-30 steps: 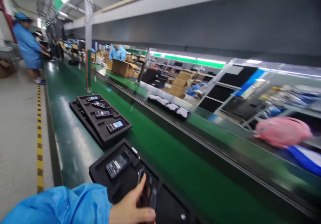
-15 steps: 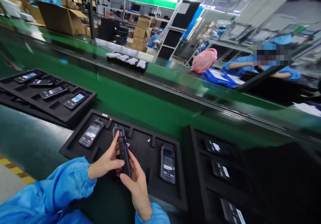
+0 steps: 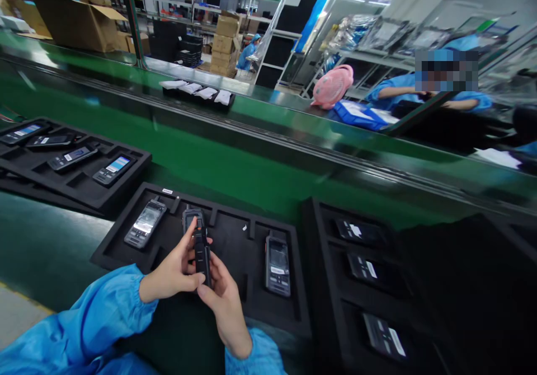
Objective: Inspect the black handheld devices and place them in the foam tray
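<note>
Held edge-on between both hands is a black handheld radio, its side turned up toward me. My left hand grips it from the left, with the index finger stretched along its upper part and the thumb near its lower end. My right hand closes around its lower right side, thumb at the bottom. Below it lies a black foam tray. In that tray, a second radio shows only its top behind my fingers. Other radios rest at the tray's left and right.
Another foam tray with several radios is stacked at the left. To the right, a deeper black tray holds more devices. A raised glass-topped ledge runs behind, carrying a pink fan and a cardboard box. A co-worker sits beyond.
The view has shifted slightly, so most things sit a little further left and higher. Both hands still hold the radio, which looks slightly more upright.
</note>
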### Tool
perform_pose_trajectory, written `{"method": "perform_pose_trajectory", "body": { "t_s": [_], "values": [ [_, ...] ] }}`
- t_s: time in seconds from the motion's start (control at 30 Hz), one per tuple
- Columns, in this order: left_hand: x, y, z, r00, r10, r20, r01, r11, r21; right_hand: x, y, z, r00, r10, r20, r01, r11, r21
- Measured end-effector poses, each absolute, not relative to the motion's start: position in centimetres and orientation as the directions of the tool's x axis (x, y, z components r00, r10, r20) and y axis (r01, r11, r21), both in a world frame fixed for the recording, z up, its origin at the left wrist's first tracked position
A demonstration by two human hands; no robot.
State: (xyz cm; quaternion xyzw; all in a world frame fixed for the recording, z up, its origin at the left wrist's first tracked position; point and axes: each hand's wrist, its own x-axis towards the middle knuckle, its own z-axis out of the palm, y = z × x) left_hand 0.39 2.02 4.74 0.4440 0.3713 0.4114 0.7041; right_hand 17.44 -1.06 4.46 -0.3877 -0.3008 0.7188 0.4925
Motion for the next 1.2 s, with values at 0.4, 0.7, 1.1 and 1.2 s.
{"method": "perform_pose_trajectory", "body": {
  "t_s": [0.4,0.7,1.1,1.2],
  "values": [
    [0.1,2.0,5.7,0.389,0.91,-0.144,-0.202,0.236,0.95,17.5,-0.9,4.6,-0.248,0.934,-0.258,-0.495,-0.351,-0.794],
    [-0.1,1.8,5.0,0.471,0.872,-0.134,-0.188,0.248,0.95,17.6,-0.6,3.7,-0.335,0.913,-0.231,-0.503,-0.381,-0.776],
    [-0.4,1.7,4.5,0.505,0.857,-0.102,-0.204,0.233,0.951,17.4,-1.1,6.6,-0.299,0.92,-0.255,-0.457,-0.373,-0.808],
    [-0.4,1.7,4.8,0.521,0.845,-0.119,-0.184,0.247,0.951,17.4,-1.2,6.5,-0.295,0.921,-0.255,-0.462,-0.371,-0.805]
  ]
}}
